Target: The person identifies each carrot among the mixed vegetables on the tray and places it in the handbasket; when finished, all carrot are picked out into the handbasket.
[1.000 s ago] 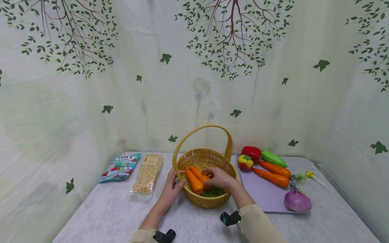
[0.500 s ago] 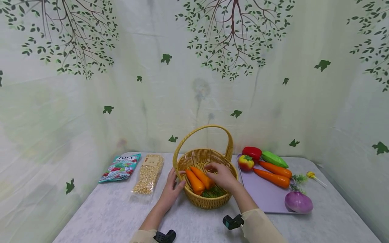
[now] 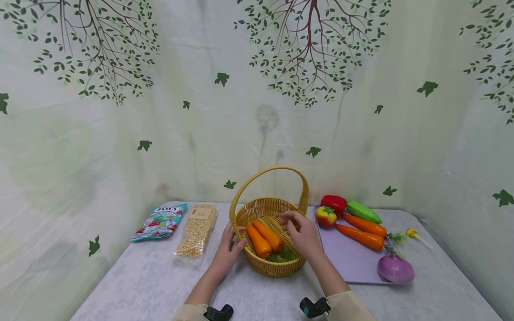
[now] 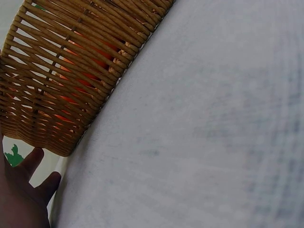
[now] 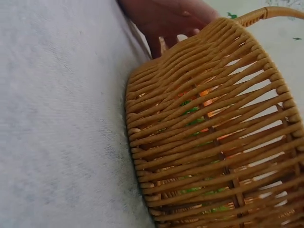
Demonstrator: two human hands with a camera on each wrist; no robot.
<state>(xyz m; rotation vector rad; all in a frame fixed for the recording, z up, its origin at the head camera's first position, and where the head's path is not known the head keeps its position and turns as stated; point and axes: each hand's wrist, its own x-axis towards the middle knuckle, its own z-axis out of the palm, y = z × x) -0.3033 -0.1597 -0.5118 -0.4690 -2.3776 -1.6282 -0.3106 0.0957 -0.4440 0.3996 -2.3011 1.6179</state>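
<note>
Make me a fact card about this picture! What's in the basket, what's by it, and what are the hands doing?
Basket: two orange carrots and green leaves inside
Left hand: holds the basket's left side
Right hand: over the basket's right side, holding nothing I can see
Left of basket: teal bag, clear pack of kernels
Right of basket: purple tray bearing two more carrots
Tray's near corner: purple onion

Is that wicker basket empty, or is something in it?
Not empty: two orange carrots lie inside the basket, with bare woven wall showing behind them.
</note>
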